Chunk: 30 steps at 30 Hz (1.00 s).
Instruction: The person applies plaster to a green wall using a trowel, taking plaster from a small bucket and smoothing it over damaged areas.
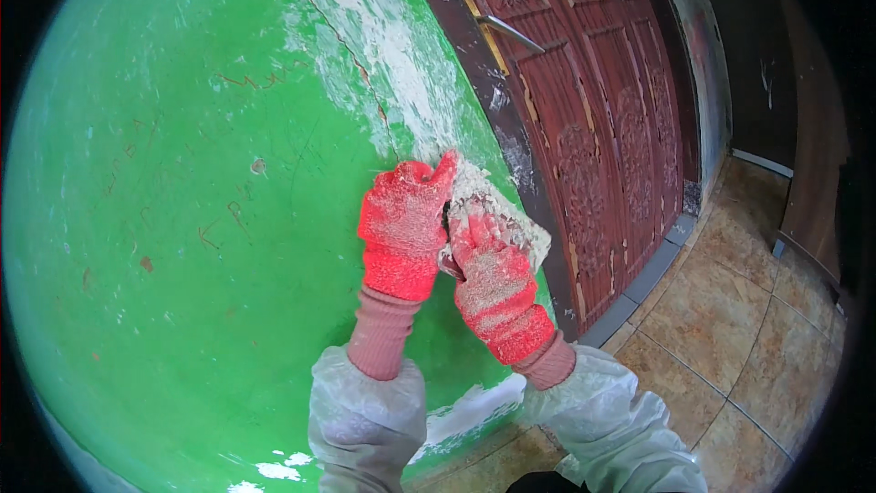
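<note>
Both my hands wear red gloves dusted with plaster, close together in front of a green wall (210, 246). My right hand (493, 274) grips a flat, roughly rectangular tool caked in whitish plaster (525, 228), with its fingers lying across one face. The tool's exact kind is hidden under the plaster. Just beside it, my left hand (401, 219) is closed with the fingers curled and one digit stretched toward the tool's upper edge. Whatever it holds, if anything, is hidden. Above the hands a white plaster smear (392, 46) runs up the wall beside a long crack (342, 41).
A carved red-brown door (584, 128) with a metal handle (511, 32) and dark frame (479, 64) stands right of the wall. Tan floor tiles (712, 319) lie at the lower right. A brown wooden panel (815, 164) rises at the far right. White patches (470, 415) mark the wall's bottom.
</note>
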{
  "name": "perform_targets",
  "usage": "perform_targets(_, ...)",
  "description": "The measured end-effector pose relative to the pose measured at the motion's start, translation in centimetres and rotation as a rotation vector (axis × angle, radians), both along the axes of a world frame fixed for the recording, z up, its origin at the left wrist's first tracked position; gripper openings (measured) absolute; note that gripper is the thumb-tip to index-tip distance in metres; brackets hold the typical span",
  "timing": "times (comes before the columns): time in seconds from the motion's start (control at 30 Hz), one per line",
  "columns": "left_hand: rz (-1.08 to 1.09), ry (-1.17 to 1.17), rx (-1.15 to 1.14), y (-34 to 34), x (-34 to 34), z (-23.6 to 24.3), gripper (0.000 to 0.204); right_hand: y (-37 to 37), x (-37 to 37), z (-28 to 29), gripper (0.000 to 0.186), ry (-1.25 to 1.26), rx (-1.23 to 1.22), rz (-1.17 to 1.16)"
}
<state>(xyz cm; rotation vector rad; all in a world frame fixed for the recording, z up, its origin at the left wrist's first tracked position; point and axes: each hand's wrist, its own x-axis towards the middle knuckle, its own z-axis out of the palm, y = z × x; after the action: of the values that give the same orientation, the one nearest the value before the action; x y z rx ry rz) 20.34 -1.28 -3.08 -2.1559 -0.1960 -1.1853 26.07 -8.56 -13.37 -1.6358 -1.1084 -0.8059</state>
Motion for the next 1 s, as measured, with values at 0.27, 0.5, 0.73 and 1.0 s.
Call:
perform_targets(0.27,-0.136,0.147,-0.018,0.0,-0.3,1.8,0.039,-0.9,1.4,-2.1,0.049,-0.238,-0.309,-0.106)
perform_targets(0.5,-0.011,0.105,-0.128,-2.2,0.9,0.7,0.049,-1.5,0.9,-3.5,0.051,-0.311,-0.375,0.016)
perform_targets(0.73,-0.162,-0.065,-0.22,-2.4,2.2,-0.3,0.042,-1.8,1.7,-4.1,0.052,-0.346,-0.418,-0.038)
perform_targets(1.0,-0.545,-0.123,-0.575,-1.6,1.9,-0.6,0.03,-11.2,5.0,0.1,0.033,0.206,-0.207,0.638)
